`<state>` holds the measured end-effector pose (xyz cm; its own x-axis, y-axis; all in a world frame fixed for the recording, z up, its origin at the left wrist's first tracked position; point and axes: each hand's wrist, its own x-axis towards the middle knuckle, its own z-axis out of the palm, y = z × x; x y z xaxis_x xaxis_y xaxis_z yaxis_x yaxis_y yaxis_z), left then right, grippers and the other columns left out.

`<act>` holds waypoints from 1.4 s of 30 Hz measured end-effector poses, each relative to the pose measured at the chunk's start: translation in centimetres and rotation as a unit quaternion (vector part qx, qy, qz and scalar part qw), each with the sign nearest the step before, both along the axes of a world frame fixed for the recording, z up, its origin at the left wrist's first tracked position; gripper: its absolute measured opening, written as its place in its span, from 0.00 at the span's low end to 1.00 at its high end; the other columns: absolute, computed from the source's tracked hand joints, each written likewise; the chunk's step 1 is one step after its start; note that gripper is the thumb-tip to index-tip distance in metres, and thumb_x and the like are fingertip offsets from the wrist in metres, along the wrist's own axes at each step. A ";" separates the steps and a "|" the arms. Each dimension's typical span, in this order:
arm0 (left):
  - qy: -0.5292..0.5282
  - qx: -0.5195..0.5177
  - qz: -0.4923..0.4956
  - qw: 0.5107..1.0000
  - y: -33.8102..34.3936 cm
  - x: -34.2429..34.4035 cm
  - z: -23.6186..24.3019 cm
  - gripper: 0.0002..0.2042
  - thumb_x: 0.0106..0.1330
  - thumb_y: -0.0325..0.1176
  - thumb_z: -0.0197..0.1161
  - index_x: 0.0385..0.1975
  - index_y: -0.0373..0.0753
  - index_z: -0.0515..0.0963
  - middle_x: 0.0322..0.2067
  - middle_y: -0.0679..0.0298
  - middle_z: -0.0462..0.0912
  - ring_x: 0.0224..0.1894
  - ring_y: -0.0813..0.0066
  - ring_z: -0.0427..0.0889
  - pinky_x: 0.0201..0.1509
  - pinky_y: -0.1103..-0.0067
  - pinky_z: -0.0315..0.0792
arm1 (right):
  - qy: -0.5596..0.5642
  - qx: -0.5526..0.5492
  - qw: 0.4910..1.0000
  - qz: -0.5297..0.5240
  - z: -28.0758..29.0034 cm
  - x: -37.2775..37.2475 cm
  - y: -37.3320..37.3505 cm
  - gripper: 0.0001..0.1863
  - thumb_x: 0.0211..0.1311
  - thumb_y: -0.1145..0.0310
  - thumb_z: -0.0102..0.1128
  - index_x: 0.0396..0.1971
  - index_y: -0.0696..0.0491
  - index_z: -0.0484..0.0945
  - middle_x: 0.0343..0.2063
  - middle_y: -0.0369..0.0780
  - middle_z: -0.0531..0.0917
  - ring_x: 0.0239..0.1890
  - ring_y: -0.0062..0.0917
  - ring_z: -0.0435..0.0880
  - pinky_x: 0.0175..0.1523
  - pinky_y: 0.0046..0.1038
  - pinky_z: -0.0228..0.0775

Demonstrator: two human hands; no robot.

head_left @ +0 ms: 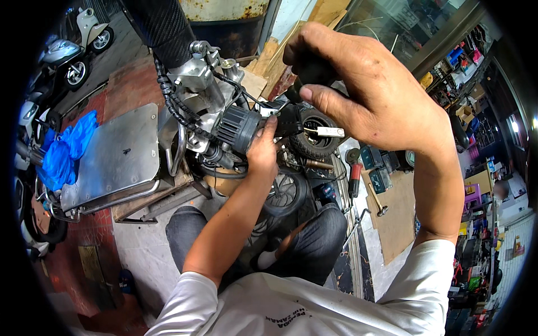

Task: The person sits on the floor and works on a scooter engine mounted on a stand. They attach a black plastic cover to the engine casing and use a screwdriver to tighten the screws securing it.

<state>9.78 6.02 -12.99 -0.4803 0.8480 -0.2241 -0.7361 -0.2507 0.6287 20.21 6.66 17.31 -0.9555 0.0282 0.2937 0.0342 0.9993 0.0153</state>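
A finned grey cylindrical housing (pixel 240 129) is mounted on a metal vehicle frame. My left hand (pixel 262 150) grips its right end, thumb up along the edge and the other fingers mostly hidden. Raised at the upper right, my right hand (pixel 364 89) is curled round a black ribbed grip (pixel 314 70), partly covered by the fingers. Between my hands, a key with a white tag (pixel 330 132) hangs beside a black part (pixel 290 120). Wrapped black cables (pixel 174 95) run down the silver bracket (pixel 199 75) on the left.
Low on the left stands a flat metal plate (pixel 117 145) with a blue plastic bag (pixel 70 148). Small wheels (pixel 314 131) sit ahead. On the right floor lie a red-handled ratchet (pixel 354 171), a hammer (pixel 378 204) and cardboard (pixel 398 224). Parked scooters (pixel 73 56) stand far left.
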 end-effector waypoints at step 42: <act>-0.012 0.127 0.165 0.978 12.3 -2.0 -3.0 0.22 0.66 0.28 0.64 0.59 0.38 0.68 0.57 0.56 0.77 0.57 0.63 0.78 0.63 0.68 0.74 | 0.108 -0.229 0.900 -0.354 -12.8 4.2 -7.9 0.34 0.50 0.73 0.68 0.61 0.67 0.77 0.45 0.55 0.89 0.42 0.52 0.90 0.51 0.41 0.83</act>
<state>7.76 18.34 -15.98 -0.7349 0.6770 -0.0410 -0.6017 -0.6229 0.4999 24.44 -1.28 4.51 -0.5723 0.7735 0.2724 0.6185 0.6252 -0.4760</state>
